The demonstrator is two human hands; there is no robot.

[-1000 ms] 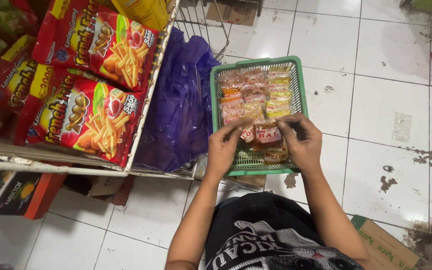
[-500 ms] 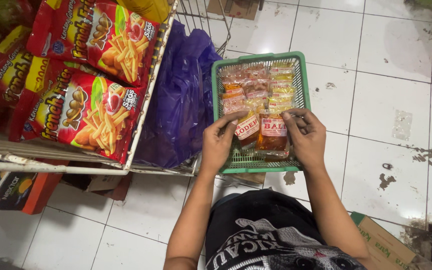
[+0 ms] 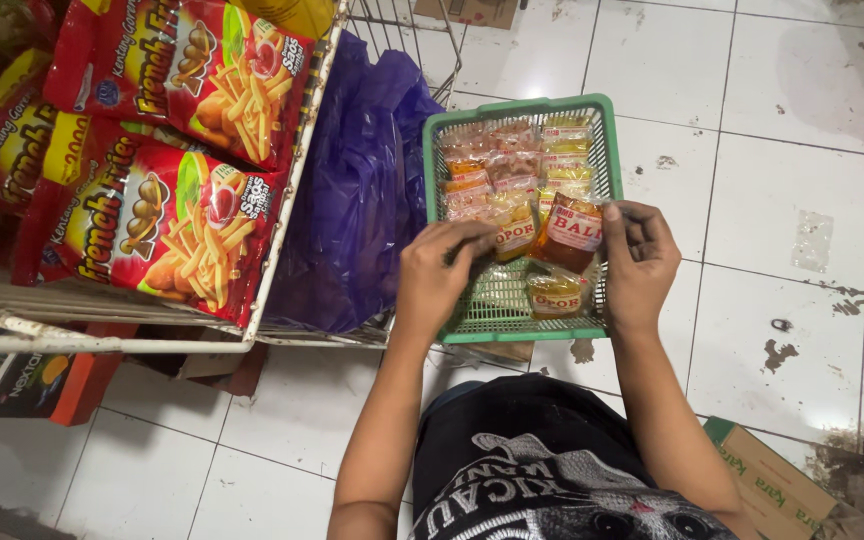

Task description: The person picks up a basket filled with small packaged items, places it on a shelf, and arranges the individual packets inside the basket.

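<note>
A green plastic basket [image 3: 513,332] rests on my lap over the white tiled floor. It holds several small seasoning sachets [image 3: 508,169] in rows at its far end. My left hand [image 3: 436,281] pinches a yellow-and-red sachet [image 3: 515,234] at the basket's middle. My right hand [image 3: 637,262] pinches an orange-red sachet [image 3: 572,231] beside it. Another yellow sachet [image 3: 554,296] lies flat near the basket's near edge, between my hands.
A wire rack [image 3: 112,335] at the left holds red fries snack bags [image 3: 147,235]. A purple plastic bag [image 3: 357,200] hangs beside the basket. A cardboard box [image 3: 782,480] lies at the lower right, a red box [image 3: 37,385] under the rack.
Both hands have lifted two sachets upright from the basket's near end and spread slightly apart; one sachet stays lying behind them.
</note>
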